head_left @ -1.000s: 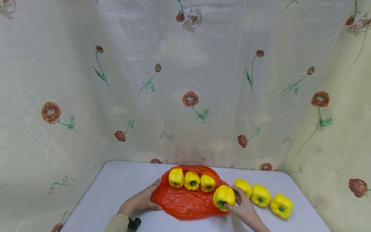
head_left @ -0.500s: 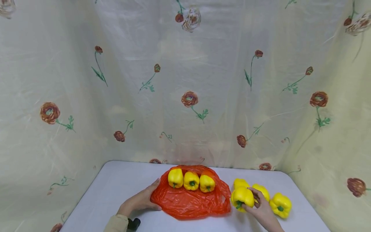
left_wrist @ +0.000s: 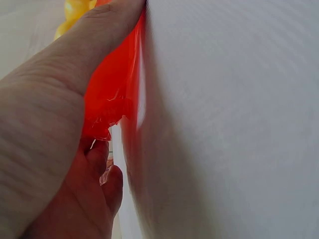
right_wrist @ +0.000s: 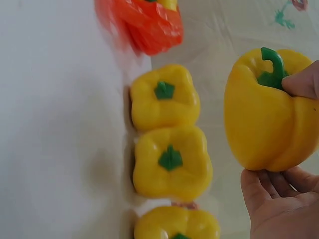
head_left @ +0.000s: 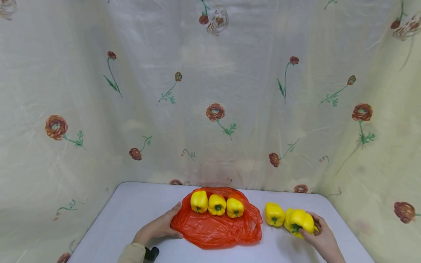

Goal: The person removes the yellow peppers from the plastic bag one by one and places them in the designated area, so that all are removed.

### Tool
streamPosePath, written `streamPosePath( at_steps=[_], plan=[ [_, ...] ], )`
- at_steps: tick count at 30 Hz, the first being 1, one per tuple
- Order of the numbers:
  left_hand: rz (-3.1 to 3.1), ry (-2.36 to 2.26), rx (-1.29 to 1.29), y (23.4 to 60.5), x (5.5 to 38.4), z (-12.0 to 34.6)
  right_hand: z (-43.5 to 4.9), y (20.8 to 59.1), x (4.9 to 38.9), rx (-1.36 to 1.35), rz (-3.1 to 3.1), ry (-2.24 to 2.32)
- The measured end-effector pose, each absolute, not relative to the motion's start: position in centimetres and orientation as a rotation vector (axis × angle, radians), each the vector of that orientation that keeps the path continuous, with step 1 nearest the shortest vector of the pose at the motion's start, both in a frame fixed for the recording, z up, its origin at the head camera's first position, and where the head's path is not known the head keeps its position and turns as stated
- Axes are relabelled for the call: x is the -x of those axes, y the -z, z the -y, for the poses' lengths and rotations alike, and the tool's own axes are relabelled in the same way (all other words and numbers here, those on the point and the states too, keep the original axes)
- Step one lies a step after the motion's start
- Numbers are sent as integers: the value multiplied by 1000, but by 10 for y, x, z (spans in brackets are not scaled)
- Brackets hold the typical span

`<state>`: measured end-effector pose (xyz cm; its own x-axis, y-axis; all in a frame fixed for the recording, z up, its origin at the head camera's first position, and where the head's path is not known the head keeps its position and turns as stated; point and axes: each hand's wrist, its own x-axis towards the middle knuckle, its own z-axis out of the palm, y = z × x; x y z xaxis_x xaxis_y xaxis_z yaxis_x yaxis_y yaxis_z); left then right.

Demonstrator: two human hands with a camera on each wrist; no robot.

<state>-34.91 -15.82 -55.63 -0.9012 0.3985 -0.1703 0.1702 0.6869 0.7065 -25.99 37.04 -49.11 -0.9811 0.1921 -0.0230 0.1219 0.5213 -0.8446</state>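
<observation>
My right hand (head_left: 323, 235) holds a yellow bell pepper (head_left: 299, 221) raised above the table. In the right wrist view the thumb lies by the green stem of that pepper (right_wrist: 264, 124), and the other fingers support its far side. It partly covers two of the peppers standing in a row behind it; the leftmost one (head_left: 274, 214) shows whole. At the left edge of a red plastic bag (head_left: 213, 232) rests my left hand (head_left: 161, 228), thumb and fingers spread and fairly straight. Three yellow peppers (head_left: 217, 204) sit side by side in the bag's open mouth.
The white table (head_left: 131, 208) has rounded far corners. Behind and beside it hangs a flower-printed curtain (head_left: 246, 146). The right wrist view shows the row of standing peppers (right_wrist: 172, 162) with part of the red bag (right_wrist: 159, 27) beyond.
My right hand has carried the held pepper rightward, away from the bag and across the row of standing peppers. The bag's right end is now uncovered. The left hand stays in place.
</observation>
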Motion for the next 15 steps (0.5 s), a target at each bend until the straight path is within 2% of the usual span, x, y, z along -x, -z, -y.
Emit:
streamPosePath(
  at_steps=[15],
  plan=[
    [-2611,-1023,-474,557,351,161,-436,487,253,439,2611,-1387]
  ],
)
